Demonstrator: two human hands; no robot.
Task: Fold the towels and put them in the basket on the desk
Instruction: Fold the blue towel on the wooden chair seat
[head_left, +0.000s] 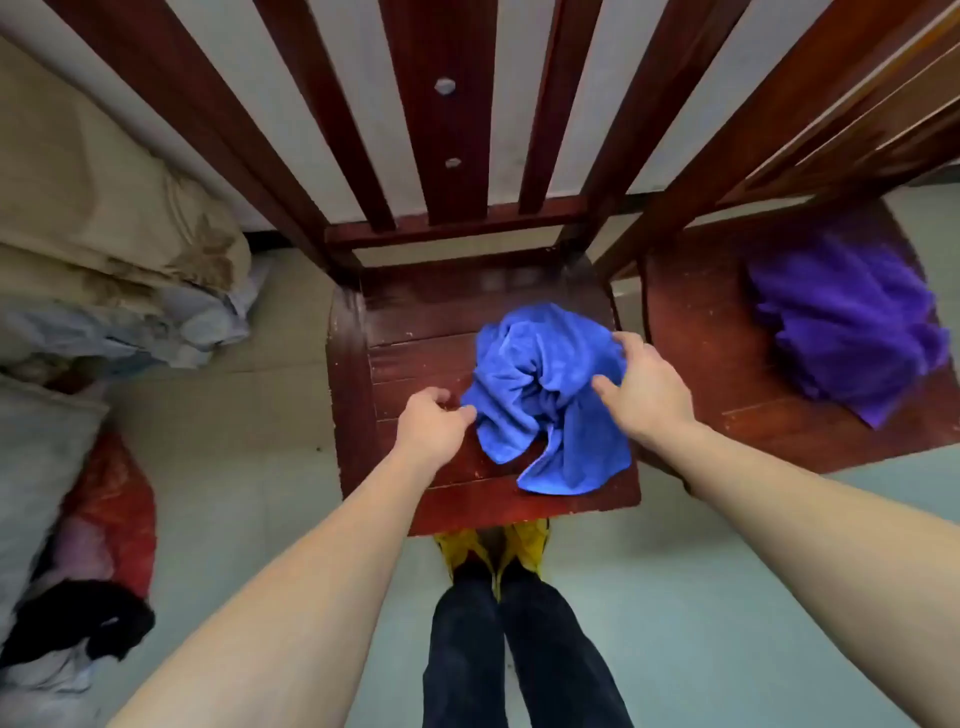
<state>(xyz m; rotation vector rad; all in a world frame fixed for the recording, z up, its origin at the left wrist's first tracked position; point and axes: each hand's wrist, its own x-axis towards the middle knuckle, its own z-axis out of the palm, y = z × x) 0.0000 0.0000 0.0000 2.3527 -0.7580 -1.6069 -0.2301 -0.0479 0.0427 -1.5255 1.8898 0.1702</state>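
Nearest, dark trouser legs and yellow shoes stand at the near edge of a red-brown wooden chair. A crumpled blue towel lies on its seat, right of centre. The left hand has curled fingers, its thumb tip at the towel's left edge; whether it pinches cloth I cannot tell. The right hand, fingers spread and lightly bent, touches the towel's right side. Farther right, a crumpled purple towel lies on a second chair. Bedding is piled far left.

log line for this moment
blue towel: crumpled on chair seat | left hand: at its left edge, grip unclear | right hand: open on it | purple towel: crumpled, next chair
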